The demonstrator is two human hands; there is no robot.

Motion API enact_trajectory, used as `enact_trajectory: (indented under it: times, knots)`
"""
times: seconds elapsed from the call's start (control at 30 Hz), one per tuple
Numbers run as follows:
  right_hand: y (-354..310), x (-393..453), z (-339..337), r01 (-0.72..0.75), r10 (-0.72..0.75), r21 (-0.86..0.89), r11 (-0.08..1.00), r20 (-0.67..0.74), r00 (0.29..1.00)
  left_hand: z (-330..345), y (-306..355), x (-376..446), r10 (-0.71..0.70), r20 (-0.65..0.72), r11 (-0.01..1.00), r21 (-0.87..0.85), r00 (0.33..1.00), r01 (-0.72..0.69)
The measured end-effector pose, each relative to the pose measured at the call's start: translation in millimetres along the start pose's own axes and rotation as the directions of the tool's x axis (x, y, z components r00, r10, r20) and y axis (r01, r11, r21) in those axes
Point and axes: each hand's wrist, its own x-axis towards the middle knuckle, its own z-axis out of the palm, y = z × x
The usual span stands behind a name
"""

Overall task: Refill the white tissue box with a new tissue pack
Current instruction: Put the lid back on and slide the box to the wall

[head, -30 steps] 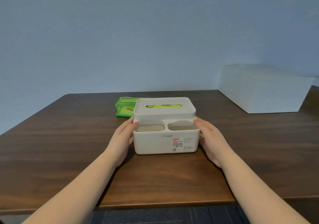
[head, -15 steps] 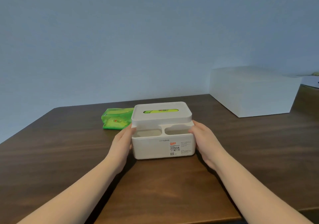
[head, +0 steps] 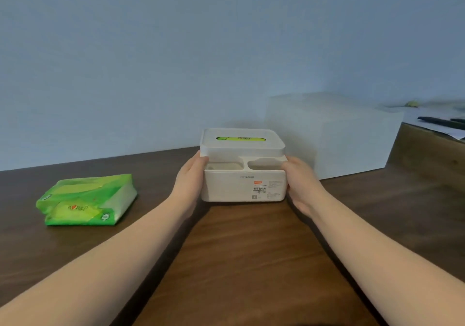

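White tissue box [head: 243, 185] sat near the middle of the desk [head: 239, 262], a dark brown wood-grain top, smooth with a faint sheen. Box was matte plastic, rectangular with rounded corners; lid [head: 242, 141] seated on the rear part, its slot showing green packaging inside. Two open, rounded compartments ran along the front edge (both looked empty). Printed label on the front wall, lower right.

Left hand [head: 189, 179] pressed flat on the box's left side, fingertips at the lid's lower rim. Right hand [head: 300, 183] cupped the right side. Each grip was closed on the box, palms against plastic; whether the box was lifted off the desk could not be told.

Green tissue pack [head: 86, 198], glossy crinkled film, soft-edged block, lay flat well to the left of the box, apart from the left forearm. Large white box [head: 334, 137], plain and sharp-cornered, stood behind and right, close to the right hand's side. Bare desk lay open in front, between the forearms.
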Motion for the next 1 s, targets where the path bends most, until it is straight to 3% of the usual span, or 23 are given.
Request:
enact_trajectory:
  times: [0.23,0.4,0.63,0.87,1.0]
  knots:
    - [8,83,-13,0.042,-0.052,-0.053,0.998,-0.199,0.979,34,-14,79,0.0,-0.042,0.998,0.069,0.999,0.003]
    - [8,124,-9,0.07,-0.092,-0.092,0.993,-0.265,0.96,50,-16,110,0.041,-0.097,0.998,0.06,0.994,-0.035]
    - [11,161,6,0.124,-0.241,-0.271,0.955,-0.458,0.856,63,-27,140,0.052,-0.195,0.998,0.039,0.979,-0.045]
    - [7,164,10,0.061,-0.313,-0.444,0.894,-0.521,0.794,73,-37,143,0.074,-0.224,0.995,0.076,0.972,-0.058]
    - [6,153,7,0.085,-0.349,-0.493,0.866,-0.474,0.808,71,-33,134,0.032,-0.205,0.998,0.061,0.978,-0.019]
